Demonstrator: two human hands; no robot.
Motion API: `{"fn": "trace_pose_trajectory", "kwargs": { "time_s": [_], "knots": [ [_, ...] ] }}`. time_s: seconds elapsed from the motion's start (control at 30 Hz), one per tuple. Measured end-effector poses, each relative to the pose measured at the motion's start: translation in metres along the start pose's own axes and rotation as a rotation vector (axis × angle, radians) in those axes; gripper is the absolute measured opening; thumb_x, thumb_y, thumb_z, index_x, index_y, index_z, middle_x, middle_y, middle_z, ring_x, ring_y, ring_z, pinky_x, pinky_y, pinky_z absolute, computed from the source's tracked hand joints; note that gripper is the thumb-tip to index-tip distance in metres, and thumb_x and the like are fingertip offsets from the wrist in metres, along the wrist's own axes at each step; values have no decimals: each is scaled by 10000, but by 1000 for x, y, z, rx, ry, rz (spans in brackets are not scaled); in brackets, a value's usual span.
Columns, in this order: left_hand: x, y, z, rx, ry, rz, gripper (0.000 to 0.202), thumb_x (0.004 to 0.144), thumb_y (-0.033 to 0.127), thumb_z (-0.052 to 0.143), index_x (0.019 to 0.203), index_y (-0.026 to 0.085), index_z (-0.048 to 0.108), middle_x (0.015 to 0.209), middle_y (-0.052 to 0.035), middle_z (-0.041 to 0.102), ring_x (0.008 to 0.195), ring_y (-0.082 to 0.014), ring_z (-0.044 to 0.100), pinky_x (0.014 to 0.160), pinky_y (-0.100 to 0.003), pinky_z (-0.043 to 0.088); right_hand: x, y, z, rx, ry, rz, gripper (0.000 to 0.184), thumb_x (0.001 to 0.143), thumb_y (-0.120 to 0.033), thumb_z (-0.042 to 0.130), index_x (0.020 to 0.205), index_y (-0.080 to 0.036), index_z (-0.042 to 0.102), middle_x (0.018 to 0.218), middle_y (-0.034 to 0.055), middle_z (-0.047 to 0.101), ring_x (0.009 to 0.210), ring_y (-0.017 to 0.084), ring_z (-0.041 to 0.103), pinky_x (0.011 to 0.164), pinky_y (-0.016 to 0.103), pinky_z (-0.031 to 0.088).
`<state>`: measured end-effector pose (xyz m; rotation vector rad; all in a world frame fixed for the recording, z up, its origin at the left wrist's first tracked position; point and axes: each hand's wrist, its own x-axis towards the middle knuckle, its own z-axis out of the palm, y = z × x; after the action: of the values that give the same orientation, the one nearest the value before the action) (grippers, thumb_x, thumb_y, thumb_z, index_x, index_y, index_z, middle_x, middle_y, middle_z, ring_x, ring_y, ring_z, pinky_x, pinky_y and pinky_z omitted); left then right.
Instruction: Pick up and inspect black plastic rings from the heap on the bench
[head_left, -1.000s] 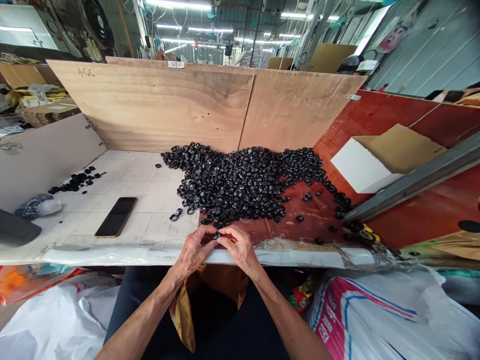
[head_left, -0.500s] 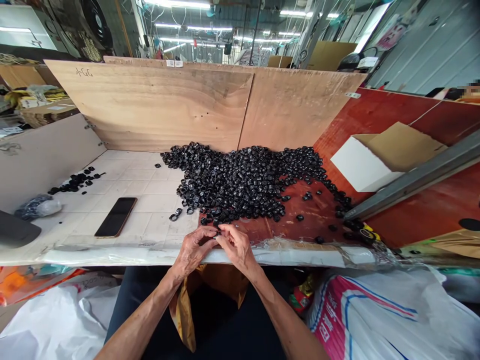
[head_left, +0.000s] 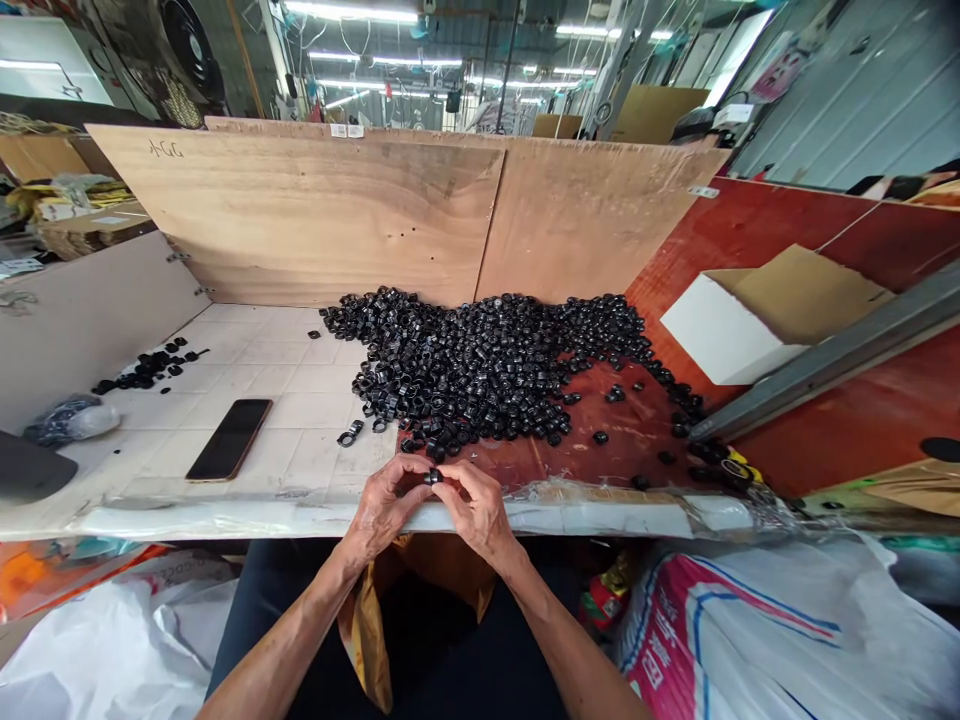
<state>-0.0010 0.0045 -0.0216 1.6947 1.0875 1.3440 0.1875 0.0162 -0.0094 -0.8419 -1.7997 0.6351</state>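
Observation:
My left hand (head_left: 386, 505) and my right hand (head_left: 476, 508) meet at the near edge of the table, fingers curled. Together they pinch a small black plastic ring (head_left: 433, 477) between their fingertips. Just beyond them spreads a large pile of the same black rings (head_left: 487, 360), reaching back to the wooden board. A couple of loose rings (head_left: 349, 434) lie to the left of the pile's front edge.
A black phone (head_left: 229, 452) lies on the white tiled surface at left, with a small cluster of black parts (head_left: 146, 366) and a plastic bag (head_left: 71, 419) beyond it. A cardboard box (head_left: 765, 315) stands at right. A striped woven sack (head_left: 757, 640) sits below right, and an orange bag (head_left: 375, 620) hangs between my arms.
Both hands stay together at the table edge, shifting slightly toward me while working the ring between the fingertips. The view has tilted a little.

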Motion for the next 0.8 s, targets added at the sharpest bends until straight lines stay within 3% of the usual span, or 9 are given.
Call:
{"fn": "trace_pose_trajectory", "kwargs": {
  "time_s": [0.27, 0.43, 0.67, 0.8],
  "knots": [
    [-1, 3, -1, -69, -28, -62, 217, 921, 300, 748, 1099, 209, 665, 1138, -70, 708, 1084, -212, 706, 978, -361, 587, 1, -5, 2, 25, 46, -2, 121, 970, -257, 616, 1038, -219, 709, 928, 64, 704, 788, 193, 665, 713, 312, 560],
    [0, 5, 1, -200, 22, -116, 214, 895, 286, 771, 1065, 214, 662, 1135, -57, 720, 1053, -206, 721, 958, -357, 607, 3, -12, 9, 44, 93, 7, 173, 986, -221, 556, 1088, -231, 695, 1016, 83, 705, 935, 221, 687, 827, 354, 587],
    [4, 18, 1, -415, 68, -92, 210, 853, 236, 818, 1017, 215, 688, 1044, -27, 721, 987, -175, 733, 926, -309, 621, 2, -18, 18, 132, 178, 121, 331, 908, -255, 707, 1231, -242, 635, 1042, 58, 718, 916, 215, 715, 797, 327, 616],
    [3, 17, 0, -440, 103, -118, 248, 813, 232, 858, 1003, 208, 700, 1032, -27, 709, 976, -173, 726, 928, -310, 623, 5, -27, 20, 98, 204, 88, 254, 934, -219, 664, 1185, -252, 655, 1049, 64, 721, 945, 221, 708, 807, 337, 615]
  ]
}}
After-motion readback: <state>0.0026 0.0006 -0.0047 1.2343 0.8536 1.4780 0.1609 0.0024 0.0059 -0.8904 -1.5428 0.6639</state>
